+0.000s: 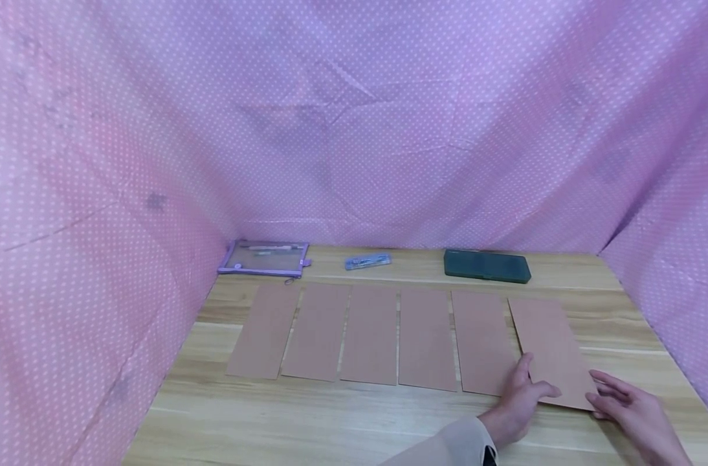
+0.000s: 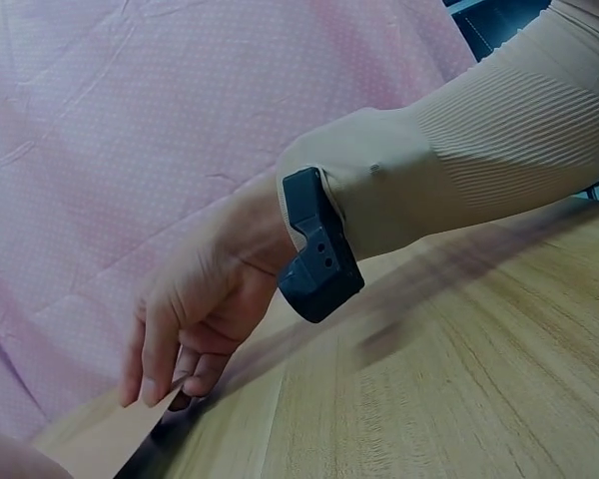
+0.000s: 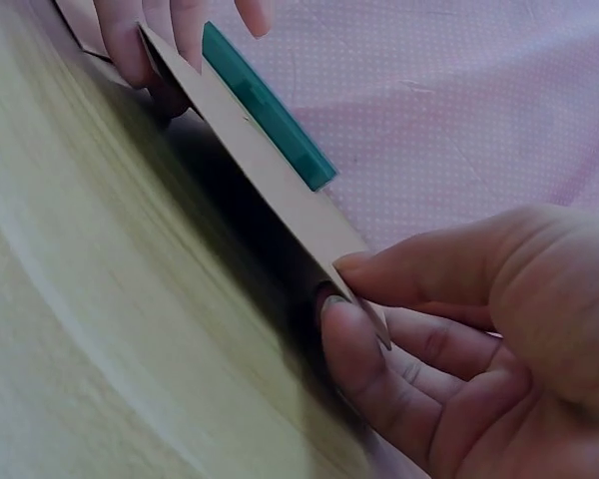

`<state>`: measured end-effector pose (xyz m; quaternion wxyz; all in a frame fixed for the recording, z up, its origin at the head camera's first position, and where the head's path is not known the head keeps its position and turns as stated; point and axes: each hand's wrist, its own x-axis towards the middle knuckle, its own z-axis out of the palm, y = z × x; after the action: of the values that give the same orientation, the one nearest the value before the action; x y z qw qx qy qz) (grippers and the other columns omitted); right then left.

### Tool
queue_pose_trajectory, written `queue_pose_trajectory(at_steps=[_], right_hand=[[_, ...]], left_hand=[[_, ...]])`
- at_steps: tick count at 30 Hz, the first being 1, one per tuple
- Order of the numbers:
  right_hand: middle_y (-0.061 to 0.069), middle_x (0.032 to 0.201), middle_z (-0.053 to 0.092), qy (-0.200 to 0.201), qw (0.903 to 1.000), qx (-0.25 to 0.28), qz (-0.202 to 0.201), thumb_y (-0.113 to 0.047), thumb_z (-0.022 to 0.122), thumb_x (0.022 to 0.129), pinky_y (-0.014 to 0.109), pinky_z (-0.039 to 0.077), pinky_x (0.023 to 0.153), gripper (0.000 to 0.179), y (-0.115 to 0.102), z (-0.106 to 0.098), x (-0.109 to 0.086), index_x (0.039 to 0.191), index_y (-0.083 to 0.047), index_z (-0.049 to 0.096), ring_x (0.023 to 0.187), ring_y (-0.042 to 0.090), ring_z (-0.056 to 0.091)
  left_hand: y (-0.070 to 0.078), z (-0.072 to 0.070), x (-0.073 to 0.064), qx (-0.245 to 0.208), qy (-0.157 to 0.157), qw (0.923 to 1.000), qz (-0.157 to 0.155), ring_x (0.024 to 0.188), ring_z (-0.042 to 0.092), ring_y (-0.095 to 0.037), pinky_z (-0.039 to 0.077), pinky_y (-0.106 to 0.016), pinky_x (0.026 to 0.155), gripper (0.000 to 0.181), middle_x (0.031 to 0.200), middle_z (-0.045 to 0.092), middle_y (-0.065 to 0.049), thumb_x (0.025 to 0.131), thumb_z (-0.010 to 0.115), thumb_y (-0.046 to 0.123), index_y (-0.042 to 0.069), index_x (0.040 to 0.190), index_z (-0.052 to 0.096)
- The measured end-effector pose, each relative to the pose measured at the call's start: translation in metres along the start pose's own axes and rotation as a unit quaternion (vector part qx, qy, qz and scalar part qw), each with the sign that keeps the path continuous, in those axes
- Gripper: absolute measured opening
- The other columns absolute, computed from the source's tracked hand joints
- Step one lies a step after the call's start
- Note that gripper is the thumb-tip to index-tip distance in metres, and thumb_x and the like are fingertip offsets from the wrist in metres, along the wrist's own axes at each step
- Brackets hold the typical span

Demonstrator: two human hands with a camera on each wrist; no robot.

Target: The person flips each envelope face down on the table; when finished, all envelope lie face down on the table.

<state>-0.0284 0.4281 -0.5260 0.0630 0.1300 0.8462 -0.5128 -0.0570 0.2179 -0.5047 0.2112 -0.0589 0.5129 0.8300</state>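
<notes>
Both hands are at the rightmost brown cardboard sheet [image 1: 549, 343] in the head view. My left hand [image 1: 517, 404] grips its near left corner, the thumb lying on top and another finger along the left edge. At the near right corner, my right hand [image 1: 636, 411] pinches the sheet between thumb and fingers. The right wrist view has the right hand [image 3: 449, 329] close up, with the sheet's near edge raised off the table and a dark shadow beneath. Some left-hand fingers [image 3: 130, 45] show at its top. Across the left wrist view, the right hand [image 2: 205, 299] pinches the sheet's corner.
Several similar cardboard sheets [image 1: 368, 336] lie in a row to the left on the wooden table [image 1: 307, 421]. Behind them are a purple-edged zip pouch [image 1: 266, 259], a small blue clear pack [image 1: 368, 261] and a dark green case [image 1: 486, 266]. Pink dotted cloth [image 1: 354, 142] hangs around.
</notes>
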Motion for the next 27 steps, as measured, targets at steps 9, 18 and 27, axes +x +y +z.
queue_pose_trajectory(at_steps=[9, 18, 27], right_hand=[[-0.033, 0.087, 0.06, 0.015, 0.9996, -0.015, -0.02, -0.012, 0.067, 0.095, 0.019, 0.057, 0.065, 0.051, -0.004, 0.003, 0.003, 0.101, -0.061, 0.052, 0.073, -0.003, 0.068], [-0.038, 0.084, 0.056, 0.037, 0.9959, -0.07, -0.042, -0.013, 0.067, 0.095, 0.017, 0.054, 0.062, 0.038, -0.014, 0.006, 0.004, 0.101, -0.05, 0.058, 0.075, -0.016, 0.059], [-0.047, 0.086, 0.049, 0.04, 0.986, -0.158, -0.032, -0.029, 0.062, 0.098, 0.006, 0.043, 0.064, 0.056, -0.018, 0.001, 0.005, 0.131, 0.016, 0.053, 0.08, -0.027, 0.047]], left_hand=[[0.003, 0.001, -0.001, -0.013, 0.012, 0.9999, 0.002, 0.151, 0.025, -0.041, 0.017, -0.059, 0.124, 0.081, 0.159, 0.035, -0.021, 0.068, 0.06, -0.015, 0.004, 0.146, 0.043], [0.003, 0.0, 0.001, -0.022, 0.009, 0.9997, -0.001, 0.15, 0.025, -0.046, 0.018, -0.061, 0.123, 0.082, 0.159, 0.032, -0.026, 0.068, 0.058, -0.015, 0.003, 0.146, 0.042], [0.003, 0.0, 0.001, -0.017, 0.008, 0.9998, 0.002, 0.149, 0.025, -0.046, 0.018, -0.061, 0.123, 0.081, 0.159, 0.032, -0.025, 0.068, 0.058, -0.015, 0.002, 0.145, 0.042]])
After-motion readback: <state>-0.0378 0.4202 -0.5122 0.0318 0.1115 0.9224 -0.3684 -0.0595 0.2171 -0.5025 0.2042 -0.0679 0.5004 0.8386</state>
